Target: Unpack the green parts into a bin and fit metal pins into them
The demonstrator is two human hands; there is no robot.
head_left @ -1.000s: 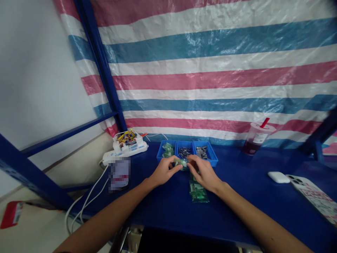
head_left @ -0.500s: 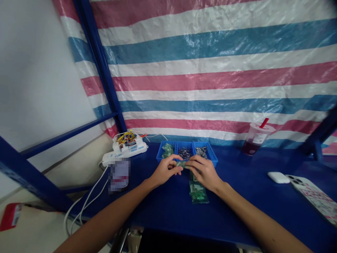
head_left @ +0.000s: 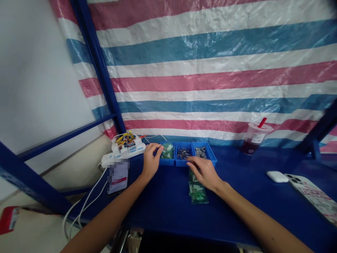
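My left hand (head_left: 151,161) is at the left edge of a blue bin (head_left: 167,162) that holds small green plastic packets (head_left: 167,151). Its thumb and fingers are slightly apart, and no item shows in them. In front of the middle bin (head_left: 181,163), my right hand (head_left: 205,172) has its thumb and forefinger bent together; anything between the tips is too small to make out. Partly beneath that hand, a strip of green plastic packets (head_left: 198,193) lies on the table, its upper end covered.
Dark metal pins (head_left: 183,153) fill the middle bin and grey metal pieces (head_left: 200,152) the right one. A power strip (head_left: 126,156) and blurred phone (head_left: 118,177) are left. Rightward are a drink cup (head_left: 254,138), white case (head_left: 277,176) and phone (head_left: 313,193).
My left hand has left the small green packet between my hands and moved left to the left bin. That packet no longer shows there. My right hand has barely moved.
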